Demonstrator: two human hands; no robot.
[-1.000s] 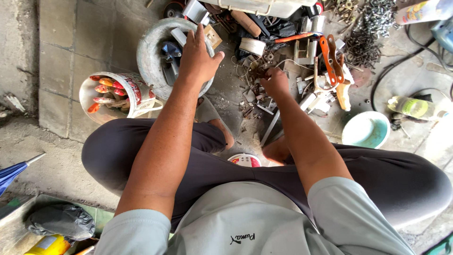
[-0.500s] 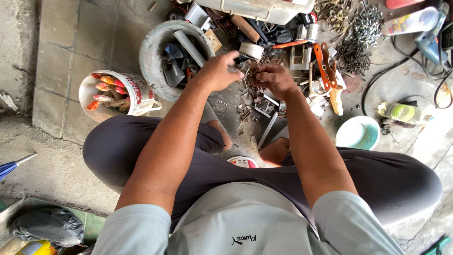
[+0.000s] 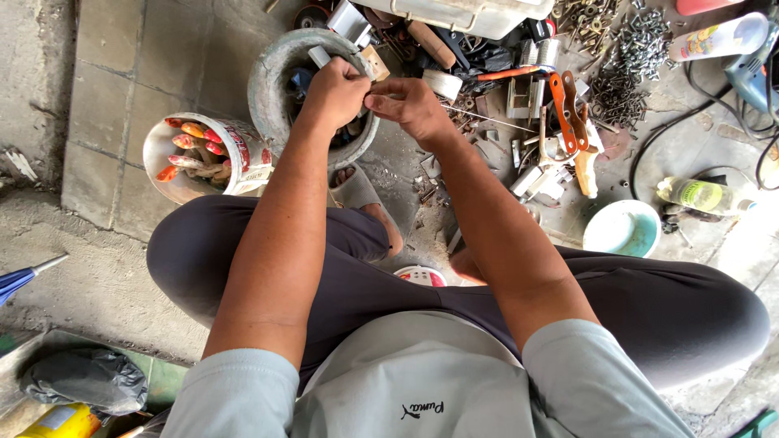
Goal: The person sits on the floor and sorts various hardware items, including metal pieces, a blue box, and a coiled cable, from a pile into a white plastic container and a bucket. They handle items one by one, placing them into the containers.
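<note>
I sit on the floor with both arms stretched forward. My left hand (image 3: pixel 334 91) and my right hand (image 3: pixel 410 105) meet over the near rim of a grey bucket (image 3: pixel 272 69) full of metal parts. The fingertips of both hands pinch a small object between them; it is too small and hidden to identify. A heap of scrap metal and tools (image 3: pixel 519 89) lies just right of my hands.
A white tub with orange-handled tools (image 3: pixel 203 154) stands at left. A turquoise bowl (image 3: pixel 623 229), a plastic bottle (image 3: pixel 702 195), orange pliers (image 3: pixel 568 101), a pile of bolts (image 3: pixel 625 57) and black cables (image 3: pixel 690 138) lie at right. A black bag (image 3: pixel 81 377) sits bottom left.
My left hand drew back from the far side of the bucket and my right hand rose from the scrap heap; both came together over the bucket's near rim.
</note>
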